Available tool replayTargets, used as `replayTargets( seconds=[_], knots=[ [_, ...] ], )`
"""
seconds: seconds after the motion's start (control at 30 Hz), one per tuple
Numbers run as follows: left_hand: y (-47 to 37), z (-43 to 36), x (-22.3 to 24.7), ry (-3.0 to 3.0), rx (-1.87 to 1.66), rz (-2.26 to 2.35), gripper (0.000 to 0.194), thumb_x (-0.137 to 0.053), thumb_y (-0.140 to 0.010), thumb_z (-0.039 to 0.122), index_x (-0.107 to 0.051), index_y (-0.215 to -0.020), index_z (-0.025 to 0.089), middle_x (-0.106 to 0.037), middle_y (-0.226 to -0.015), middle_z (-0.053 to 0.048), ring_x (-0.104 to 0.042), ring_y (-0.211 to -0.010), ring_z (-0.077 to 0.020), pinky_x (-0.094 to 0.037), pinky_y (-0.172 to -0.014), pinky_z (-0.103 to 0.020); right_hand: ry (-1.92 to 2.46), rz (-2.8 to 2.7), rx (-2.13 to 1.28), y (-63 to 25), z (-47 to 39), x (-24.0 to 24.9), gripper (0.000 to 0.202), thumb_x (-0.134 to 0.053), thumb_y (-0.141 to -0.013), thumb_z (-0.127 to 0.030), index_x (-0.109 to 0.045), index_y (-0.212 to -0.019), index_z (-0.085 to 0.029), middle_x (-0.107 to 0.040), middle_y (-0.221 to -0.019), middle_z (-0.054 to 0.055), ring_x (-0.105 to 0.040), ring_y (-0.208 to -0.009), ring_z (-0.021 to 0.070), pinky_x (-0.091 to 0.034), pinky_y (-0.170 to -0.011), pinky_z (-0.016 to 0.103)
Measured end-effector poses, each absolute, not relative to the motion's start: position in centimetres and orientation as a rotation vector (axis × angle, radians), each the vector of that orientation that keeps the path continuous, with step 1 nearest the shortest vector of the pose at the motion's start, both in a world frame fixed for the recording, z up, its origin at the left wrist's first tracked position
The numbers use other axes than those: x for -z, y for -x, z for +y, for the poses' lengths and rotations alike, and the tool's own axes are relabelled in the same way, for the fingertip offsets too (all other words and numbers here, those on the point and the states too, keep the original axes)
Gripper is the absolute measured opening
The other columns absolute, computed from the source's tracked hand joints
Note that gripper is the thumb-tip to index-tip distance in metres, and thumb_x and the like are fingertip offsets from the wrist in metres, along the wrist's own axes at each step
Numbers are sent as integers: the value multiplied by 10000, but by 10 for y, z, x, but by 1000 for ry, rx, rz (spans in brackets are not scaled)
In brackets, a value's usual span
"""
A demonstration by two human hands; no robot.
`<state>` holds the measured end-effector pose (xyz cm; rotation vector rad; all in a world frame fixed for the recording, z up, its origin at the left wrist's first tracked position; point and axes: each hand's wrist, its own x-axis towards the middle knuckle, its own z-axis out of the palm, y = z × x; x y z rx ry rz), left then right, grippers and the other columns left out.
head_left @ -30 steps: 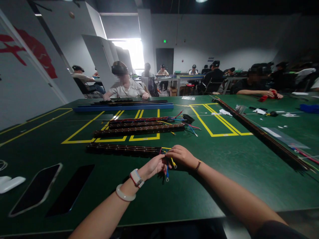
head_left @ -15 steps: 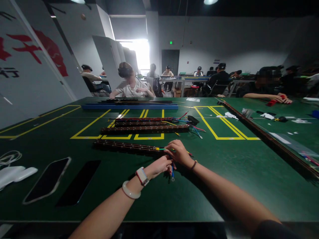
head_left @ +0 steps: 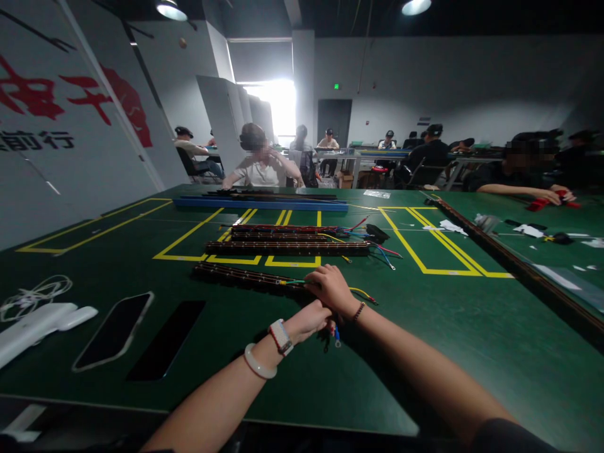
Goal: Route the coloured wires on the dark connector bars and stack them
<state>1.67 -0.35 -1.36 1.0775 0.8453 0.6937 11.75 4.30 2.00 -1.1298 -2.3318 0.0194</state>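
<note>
Nearest to me lies a long dark bar [head_left: 240, 275] with rows of small pale marks, its wired end at my hands. My right hand [head_left: 331, 290] is closed over wires at that end; a green wire [head_left: 296, 282] with a yellow-sleeved ring terminal reaches out to its left. To its right, a yellow wire [head_left: 362, 292] with a red-sleeved tip sticks out. My left hand [head_left: 312, 319] is closed just below, its fingertips partly covered by the right hand. Beneath them hangs a blue-sleeved ring terminal [head_left: 336, 338]. Exactly which wires each hand grips is hidden.
Several similar wired bars [head_left: 287, 248] lie just beyond. Two phones [head_left: 116, 330] and a white device [head_left: 38, 327] with a cable are at left. A blue rail [head_left: 259, 204] lies at the back, a long bar [head_left: 491, 244] at right. Co-workers sit across the table.
The view has turned slightly left. My right hand has slid left along the green wire towards the bar, and the yellow wire now shows on its right. My left hand stays close below.
</note>
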Motion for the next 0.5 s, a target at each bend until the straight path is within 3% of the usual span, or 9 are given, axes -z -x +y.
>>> replayTargets(
  seconds=[0.13, 0.3, 0.5],
  knots=[
    [-19, -2, 13, -1136, -669, 878, 117, -524, -836, 234, -531, -899, 137, -608, -618, -6, -457, -426, -83, -388, -464, -226, 1086, -2273, 2, -142, 39, -19, 233, -574, -918, -366, -662, -1072, -213, -643, -947, 65, -548, -895, 196, -385, -801, 319],
    [-14, -2, 3, -1469, -585, 1071, 251, -478, -880, 386, -534, -833, 146, -577, -594, 30, -382, -360, -59, -334, -430, -211, 1153, -2240, 72, -193, 43, -10, 222, -568, -917, -360, -674, -1030, -200, -654, -951, 67, -566, -888, 203, -390, -811, 323],
    [-4, -8, -18, -1918, -464, 1324, 341, -403, -914, 397, -605, -771, 162, -575, -568, 8, -545, -530, -130, -383, -556, -238, 1330, -2252, 19, -233, 40, 11, 140, -618, -881, -319, -666, -863, -188, -659, -833, 40, -566, -791, 191, -361, -717, 283]
  ],
)
